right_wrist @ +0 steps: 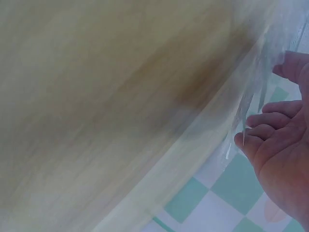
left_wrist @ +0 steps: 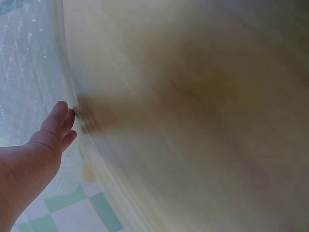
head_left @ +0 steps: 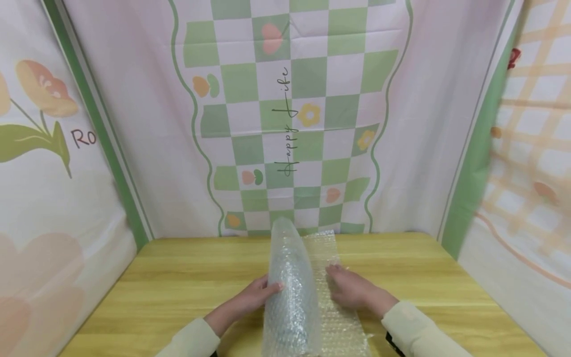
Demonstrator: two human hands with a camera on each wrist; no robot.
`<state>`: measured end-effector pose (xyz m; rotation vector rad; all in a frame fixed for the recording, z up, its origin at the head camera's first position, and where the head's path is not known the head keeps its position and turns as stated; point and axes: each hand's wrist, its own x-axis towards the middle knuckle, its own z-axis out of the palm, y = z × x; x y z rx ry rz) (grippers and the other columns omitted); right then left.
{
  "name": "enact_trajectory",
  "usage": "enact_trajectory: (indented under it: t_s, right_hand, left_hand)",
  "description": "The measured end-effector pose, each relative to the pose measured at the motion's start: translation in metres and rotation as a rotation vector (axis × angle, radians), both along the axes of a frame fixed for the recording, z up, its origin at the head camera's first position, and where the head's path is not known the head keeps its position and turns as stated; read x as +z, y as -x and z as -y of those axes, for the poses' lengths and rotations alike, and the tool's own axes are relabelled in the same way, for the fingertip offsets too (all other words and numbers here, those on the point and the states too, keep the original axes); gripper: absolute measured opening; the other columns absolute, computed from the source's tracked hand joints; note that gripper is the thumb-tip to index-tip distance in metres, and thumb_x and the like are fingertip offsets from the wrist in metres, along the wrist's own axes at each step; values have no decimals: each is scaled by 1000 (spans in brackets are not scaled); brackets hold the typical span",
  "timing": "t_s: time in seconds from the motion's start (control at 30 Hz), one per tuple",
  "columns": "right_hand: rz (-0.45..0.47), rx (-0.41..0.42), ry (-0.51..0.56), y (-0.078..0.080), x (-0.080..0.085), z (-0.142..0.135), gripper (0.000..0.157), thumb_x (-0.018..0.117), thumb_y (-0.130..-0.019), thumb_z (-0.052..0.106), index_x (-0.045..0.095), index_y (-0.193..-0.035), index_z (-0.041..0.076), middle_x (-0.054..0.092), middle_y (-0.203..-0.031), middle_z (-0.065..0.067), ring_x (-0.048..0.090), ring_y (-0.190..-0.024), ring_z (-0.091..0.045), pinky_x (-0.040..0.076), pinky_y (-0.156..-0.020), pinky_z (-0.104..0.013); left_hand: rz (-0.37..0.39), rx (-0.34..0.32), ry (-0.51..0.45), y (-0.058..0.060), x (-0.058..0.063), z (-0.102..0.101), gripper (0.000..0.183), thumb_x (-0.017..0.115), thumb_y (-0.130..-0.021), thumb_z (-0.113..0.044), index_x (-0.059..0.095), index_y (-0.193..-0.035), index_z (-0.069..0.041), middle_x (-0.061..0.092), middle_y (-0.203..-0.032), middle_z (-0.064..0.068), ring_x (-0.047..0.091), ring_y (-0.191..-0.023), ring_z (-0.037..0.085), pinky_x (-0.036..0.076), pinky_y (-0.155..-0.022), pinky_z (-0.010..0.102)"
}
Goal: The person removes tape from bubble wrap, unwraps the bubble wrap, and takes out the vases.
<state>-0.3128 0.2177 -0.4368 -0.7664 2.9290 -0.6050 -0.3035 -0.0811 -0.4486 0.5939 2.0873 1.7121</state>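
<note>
A thick roll of bubble wrap (head_left: 292, 297) lies lengthwise on the wooden table, pointing away from me. Whether anything is wrapped inside cannot be made out. From its right side a loose flat sheet of bubble wrap (head_left: 341, 322) spreads over the tabletop. My left hand (head_left: 254, 295) holds the roll's left side, thumb over the top and the other fingers lower, partly hidden. At the sheet's right edge is my right hand (head_left: 352, 290), slightly blurred. In the right wrist view its fingers (right_wrist: 270, 120) are apart from the thumb, touching the clear plastic edge.
The light wooden table (head_left: 192, 267) reaches back to a hanging cloth (head_left: 308, 148) with green and white checks. Printed cloths also hang at the left (head_left: 44, 198) and right (head_left: 526, 198) sides. The roll's far end rises near the back cloth.
</note>
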Motion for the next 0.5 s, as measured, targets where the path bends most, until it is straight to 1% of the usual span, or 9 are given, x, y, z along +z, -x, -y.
enact_trajectory:
  t_s: [0.07, 0.2, 0.3, 0.4, 0.5]
  right_hand:
    - [-2, 13, -10, 0, -1, 0, 70, 70, -85, 11, 35, -142, -13, 33, -145, -34, 29, -136, -48, 23, -112, -57]
    - [-13, 64, -20, 2, -2, -1, 67, 71, -85, 16, 41, -137, -14, 40, -140, -35, 35, -132, -50, 27, -110, -58]
    - [-11, 89, -30, 3, -2, -1, 67, 71, -85, 22, 44, -135, -14, 43, -137, -36, 39, -129, -50, 29, -109, -57]
    - [6, 90, -42, 3, -4, -1, 77, 73, -84, 33, 43, -136, -15, 42, -138, -35, 39, -130, -48, 30, -110, -55]
    - [37, 93, -45, 3, -4, -1, 88, 75, -81, 43, 40, -138, -15, 37, -142, -36, 35, -133, -48, 28, -111, -55]
  left_hand:
    - [1, 2, 5, 0, 0, 0, 64, 49, -102, -37, 31, -148, 3, 61, -120, 13, 62, -106, 30, 52, -92, 44]
    - [0, -3, 6, 1, 0, 0, 64, 49, -102, -37, 31, -148, 3, 60, -121, 14, 61, -107, 30, 52, -92, 44]
    - [-2, -8, 2, 0, 0, 0, 63, 48, -102, -37, 31, -147, 4, 60, -121, 14, 61, -106, 31, 52, -92, 44]
    - [0, -5, 0, 0, 0, 0, 63, 48, -102, -37, 32, -147, 4, 60, -120, 14, 61, -106, 30, 52, -92, 44]
    - [0, -5, -5, 0, 1, 0, 63, 48, -102, -37, 32, -147, 4, 60, -120, 14, 61, -106, 30, 52, -92, 44]
